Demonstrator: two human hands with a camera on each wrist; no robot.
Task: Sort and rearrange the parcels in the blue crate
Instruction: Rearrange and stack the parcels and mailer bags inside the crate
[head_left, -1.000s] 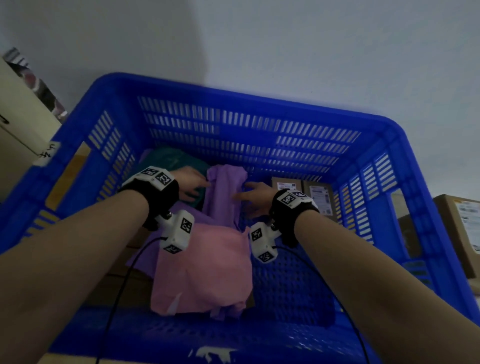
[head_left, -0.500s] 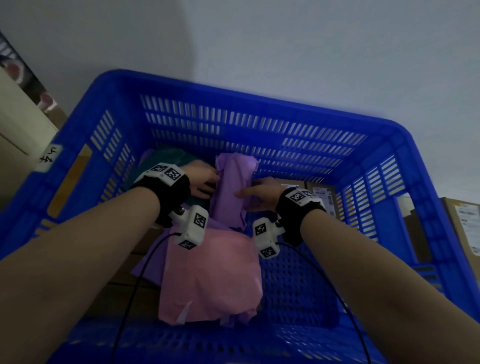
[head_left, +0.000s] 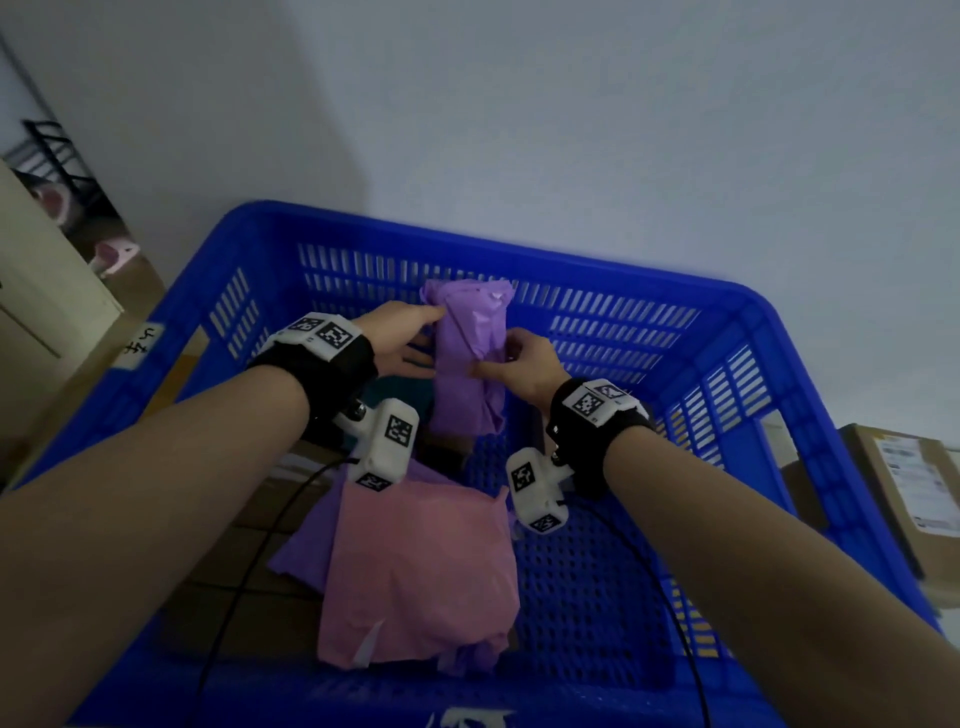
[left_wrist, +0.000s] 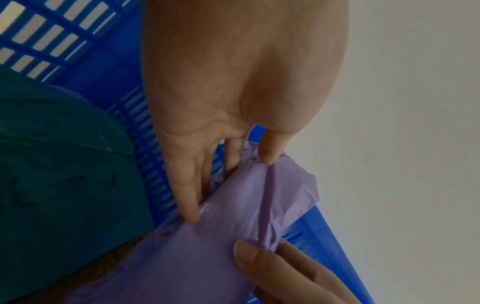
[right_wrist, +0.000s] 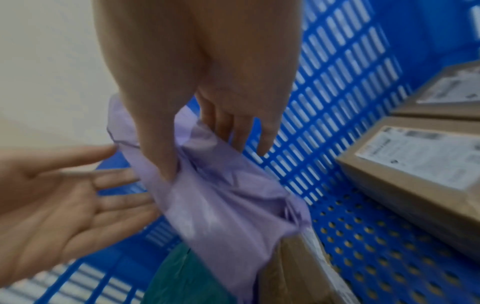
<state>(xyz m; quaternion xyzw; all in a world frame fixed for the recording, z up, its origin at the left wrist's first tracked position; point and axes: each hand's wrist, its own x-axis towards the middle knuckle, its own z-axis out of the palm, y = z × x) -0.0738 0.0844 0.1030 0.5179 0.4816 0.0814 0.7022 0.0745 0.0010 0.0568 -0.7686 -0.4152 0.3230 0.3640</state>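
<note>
A blue slatted crate (head_left: 524, 262) fills the head view. A crumpled purple parcel (head_left: 470, 364) hangs upright above the crate's back half, between both hands. My right hand (head_left: 519, 358) pinches its right side, with the thumb (right_wrist: 161, 160) pressed into the plastic and the fingers behind. My left hand (head_left: 405, 338) lies against its left side with straight fingers (left_wrist: 187, 195), palm open. A pink parcel (head_left: 421, 571) lies near the front on another purple parcel (head_left: 304, 551). A dark teal parcel (left_wrist: 64, 164) sits below my left hand.
Brown cardboard boxes with labels (right_wrist: 415, 164) stand in the crate's right back corner, and more cardboard (head_left: 249, 525) lies along its left side. The perforated floor (head_left: 587, 587) shows at the right front. A labelled box (head_left: 904, 483) stands outside on the right. A pale wall rises behind.
Both hands have risen with the purple parcel, from low in the crate up to the level of the back wall's slats. The pink parcel has stayed put.
</note>
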